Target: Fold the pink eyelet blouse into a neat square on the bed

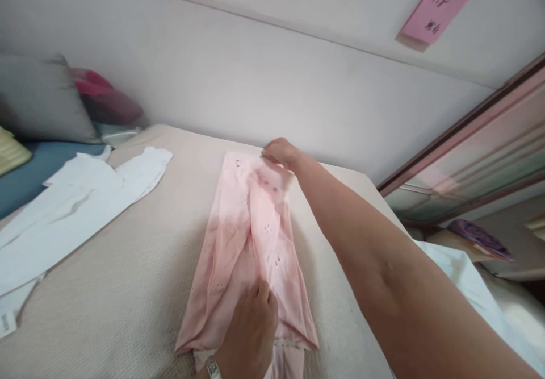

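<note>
A pink garment [230, 242] with small eyelet patterns lies on the beige bed cover, its sides folded inward into a long shape. My right hand [281, 153] reaches across to its far edge, fingers bent and closed on the fabric at the top right corner. Low on the garment, my left hand [252, 325], with a bracelet on the wrist, has its fingers curled into the cloth near the middle. The fingertips of both hands are partly hidden. Below the folded part, a pale trim and more pink cloth stick out toward me.
White clothing [85, 203] lies to the left on the bed cover [123, 288]. Behind it are a grey pillow [40, 98] and a pink-and-dark bundle [108, 98]. A white wall [255, 78] borders the far side, and a glass-fronted cabinet [472, 163] stands right. White cloth [451, 259] lies at right.
</note>
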